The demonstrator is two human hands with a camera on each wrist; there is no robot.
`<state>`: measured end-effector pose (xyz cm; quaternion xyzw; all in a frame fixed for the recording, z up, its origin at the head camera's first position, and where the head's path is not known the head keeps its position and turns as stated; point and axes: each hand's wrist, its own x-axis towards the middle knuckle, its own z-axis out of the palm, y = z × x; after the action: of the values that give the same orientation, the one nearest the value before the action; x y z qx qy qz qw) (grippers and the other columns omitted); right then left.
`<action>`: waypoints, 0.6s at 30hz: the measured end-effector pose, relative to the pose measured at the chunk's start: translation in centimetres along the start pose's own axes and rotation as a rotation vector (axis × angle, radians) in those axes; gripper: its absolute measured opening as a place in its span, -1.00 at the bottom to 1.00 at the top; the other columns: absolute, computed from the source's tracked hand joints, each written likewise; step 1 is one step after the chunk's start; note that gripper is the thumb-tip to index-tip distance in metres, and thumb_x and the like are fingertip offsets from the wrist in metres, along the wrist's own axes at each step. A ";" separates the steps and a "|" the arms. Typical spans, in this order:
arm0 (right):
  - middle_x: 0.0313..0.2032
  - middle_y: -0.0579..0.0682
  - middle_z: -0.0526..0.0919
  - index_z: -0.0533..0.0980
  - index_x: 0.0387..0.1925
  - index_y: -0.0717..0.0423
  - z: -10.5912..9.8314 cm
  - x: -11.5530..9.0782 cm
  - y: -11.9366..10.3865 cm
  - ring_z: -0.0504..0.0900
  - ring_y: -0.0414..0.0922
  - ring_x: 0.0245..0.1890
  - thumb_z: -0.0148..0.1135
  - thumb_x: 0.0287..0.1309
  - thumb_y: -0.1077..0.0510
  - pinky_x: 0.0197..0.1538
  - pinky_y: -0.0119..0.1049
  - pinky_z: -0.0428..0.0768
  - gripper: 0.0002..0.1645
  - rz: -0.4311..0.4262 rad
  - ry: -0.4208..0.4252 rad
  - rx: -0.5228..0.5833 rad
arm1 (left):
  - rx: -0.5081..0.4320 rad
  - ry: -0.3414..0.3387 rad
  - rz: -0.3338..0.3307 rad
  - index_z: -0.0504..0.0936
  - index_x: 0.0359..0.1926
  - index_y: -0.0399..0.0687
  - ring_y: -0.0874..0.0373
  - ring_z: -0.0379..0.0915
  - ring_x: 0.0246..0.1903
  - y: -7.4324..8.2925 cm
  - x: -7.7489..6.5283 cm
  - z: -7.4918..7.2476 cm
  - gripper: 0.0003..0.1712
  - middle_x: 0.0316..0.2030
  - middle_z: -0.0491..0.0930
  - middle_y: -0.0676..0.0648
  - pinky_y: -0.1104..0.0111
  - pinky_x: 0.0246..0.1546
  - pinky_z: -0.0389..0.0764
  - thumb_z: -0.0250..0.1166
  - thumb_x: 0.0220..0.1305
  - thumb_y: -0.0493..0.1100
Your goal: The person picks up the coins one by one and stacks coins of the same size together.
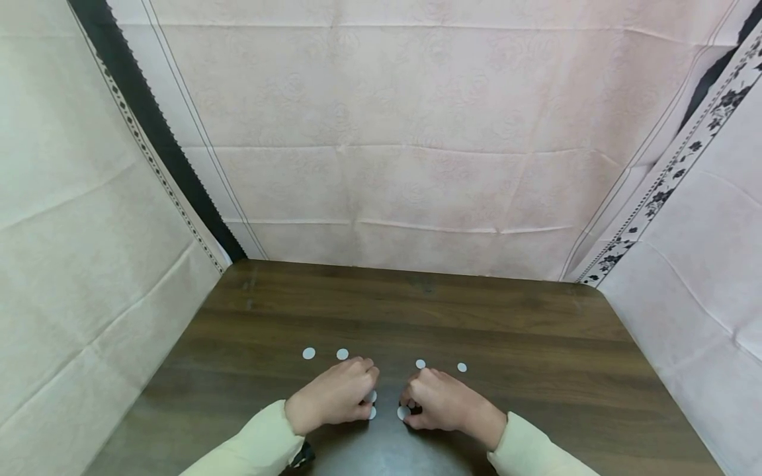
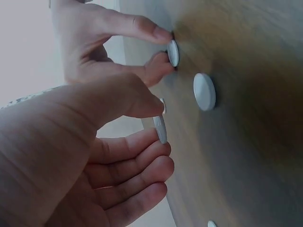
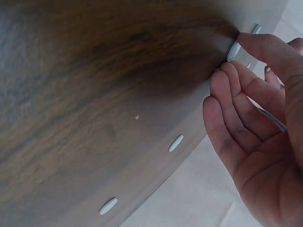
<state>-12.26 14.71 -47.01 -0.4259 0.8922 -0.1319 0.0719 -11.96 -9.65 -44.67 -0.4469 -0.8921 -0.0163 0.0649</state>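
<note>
Thumb and fingers of my left hand pinch a small white disc at its edges, low at the table surface. Just beside that thumb a second white disc lies on the wood. My right hand pinches another white disc between thumb and index finger, across a narrow gap from the left hand. In the right wrist view this disc is seen almost edge-on, and the other fingers are bent beside it. Both hands have their knuckles upward in the head view.
Beyond the left hand lie two white discs on the brown wooden table. Past the right hand are two more discs, spaced apart. Pale cloth hangs behind the table and along both sides.
</note>
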 end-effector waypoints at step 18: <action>-0.45 -0.23 0.69 0.75 -0.43 -0.02 0.1 -0.2 -0.2 0.51 -0.50 -0.45 0.54 0.15 0.14 -0.41 -0.68 0.43 -0.92 -0.039 0.050 -0.015 | -0.083 -0.049 -0.018 0.55 -0.45 0.02 0.28 0.31 -0.45 1.9 1.5 1.5 -0.76 -0.47 0.43 0.13 0.44 -0.40 0.45 0.49 0.09 -0.09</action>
<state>-12.00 14.71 -47.03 -0.4402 0.8863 -0.1372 0.0436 -11.46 -7.14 -45.99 -0.4416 -0.8959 -0.0429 0.0242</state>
